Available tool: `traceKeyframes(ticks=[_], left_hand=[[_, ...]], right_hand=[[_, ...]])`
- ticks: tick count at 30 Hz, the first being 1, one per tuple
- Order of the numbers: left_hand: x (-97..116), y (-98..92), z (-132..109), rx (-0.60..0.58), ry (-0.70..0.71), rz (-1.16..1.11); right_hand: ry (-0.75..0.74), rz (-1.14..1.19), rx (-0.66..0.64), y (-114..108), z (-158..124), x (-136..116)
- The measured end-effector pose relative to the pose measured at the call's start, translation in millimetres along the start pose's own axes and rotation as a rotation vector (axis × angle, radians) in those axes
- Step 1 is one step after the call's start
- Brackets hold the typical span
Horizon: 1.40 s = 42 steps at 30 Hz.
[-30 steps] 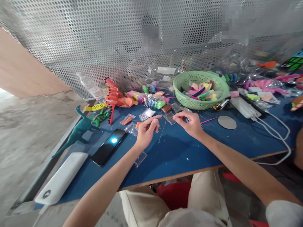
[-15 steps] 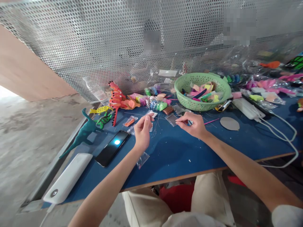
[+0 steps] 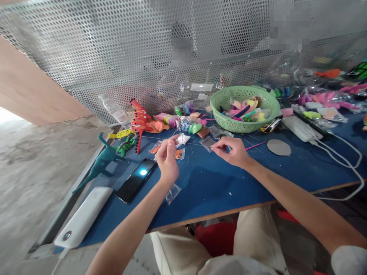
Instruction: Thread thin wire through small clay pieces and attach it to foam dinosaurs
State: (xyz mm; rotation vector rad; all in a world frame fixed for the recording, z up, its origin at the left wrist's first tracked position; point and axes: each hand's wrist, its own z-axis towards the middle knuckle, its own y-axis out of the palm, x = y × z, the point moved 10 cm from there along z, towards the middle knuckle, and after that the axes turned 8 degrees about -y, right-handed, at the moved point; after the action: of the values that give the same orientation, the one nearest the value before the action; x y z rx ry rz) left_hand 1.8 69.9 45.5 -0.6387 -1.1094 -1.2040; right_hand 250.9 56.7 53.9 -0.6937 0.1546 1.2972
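Note:
A thin pale wire or thread [image 3: 193,143] stretches between my two hands above the blue table [image 3: 218,183]. My left hand [image 3: 167,158] pinches it between thumb and fingers, and a loose end seems to run on to the left. My right hand [image 3: 231,151] is closed in a pinch at the other end. Just behind and beside the left hand are a small bag of white clay [image 3: 182,139] and a small bag with orange pieces [image 3: 179,154]. A flat clear packet [image 3: 207,144] lies by the right fingertips.
A green basket [image 3: 216,110] of coloured clay packs stands behind the right hand. To the left are an orange clay dinosaur [image 3: 140,120], a teal long-necked dinosaur [image 3: 100,162], a phone [image 3: 137,181] and a white power bank [image 3: 84,217]. A perforated metal screen [image 3: 129,49] rises behind.
My left hand has moved left, away from the right hand, so the gap between them is wider. The orange-piece bag beside it shows more now. My right hand has barely moved.

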Motion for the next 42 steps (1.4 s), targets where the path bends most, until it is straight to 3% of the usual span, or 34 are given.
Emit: traceKeyframes(ticks=[11, 20, 26, 32, 42], left_hand=[[-6.9, -3.9, 9.0, 0.002, -0.05, -0.222], [-10.0, 0.7, 8.0, -0.013, -0.139, -0.29], [-15.7, 2.9, 6.5, -0.004, -0.222, -0.335], [-26.1, 16.9, -0.4, -0.113, -0.305, -0.403], [-26.9, 35.2, -21.6, -0.24, -0.298, -0.289]], right_hand=[[0.03, 0.052, -0.083, 8.2, -3.2, 5.0], [0.05, 0.034, 0.011, -2.1, -3.5, 8.4], [0.272, 0.379, 0.138, -1.6, -5.9, 28.0], [0.399, 0.675, 0.26, 8.6, -9.1, 44.4], [0.465, 0.784, 0.2, 27.8, -11.4, 37.7]])
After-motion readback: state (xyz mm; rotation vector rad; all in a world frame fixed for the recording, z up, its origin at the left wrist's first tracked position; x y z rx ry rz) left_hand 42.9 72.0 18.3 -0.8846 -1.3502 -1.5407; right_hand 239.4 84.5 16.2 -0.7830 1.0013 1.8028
